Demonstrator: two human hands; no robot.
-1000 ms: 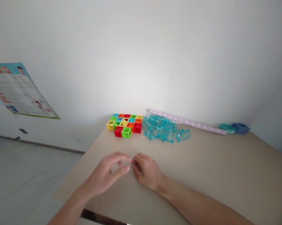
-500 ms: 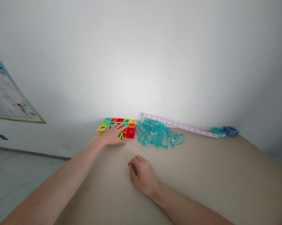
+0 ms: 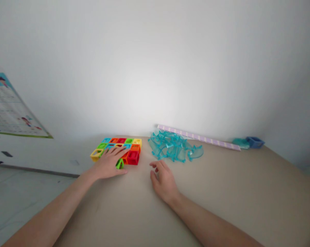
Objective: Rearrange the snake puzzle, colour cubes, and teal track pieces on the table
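Observation:
My left hand lies flat, fingers spread, on the near part of a slab of small coloured plastic cubes at the table's far left corner; it covers a green cube. My right hand hovers low over the beige table, palm down, fingers loosely curled and apart, holding nothing. It is a short way right of the cubes and just in front of a heap of clear turquoise plastic pieces.
A long pale purple strip lies along the wall behind the turquoise heap. A small blue holder and a teal piece sit at its right end. A poster hangs on the wall at left; floor lies beyond the table's left edge.
My left hand left my right hand, reached forward onto the cube slab, then dragged it left and nearer. My right hand moved forward toward the turquoise heap and loosened its fingers.

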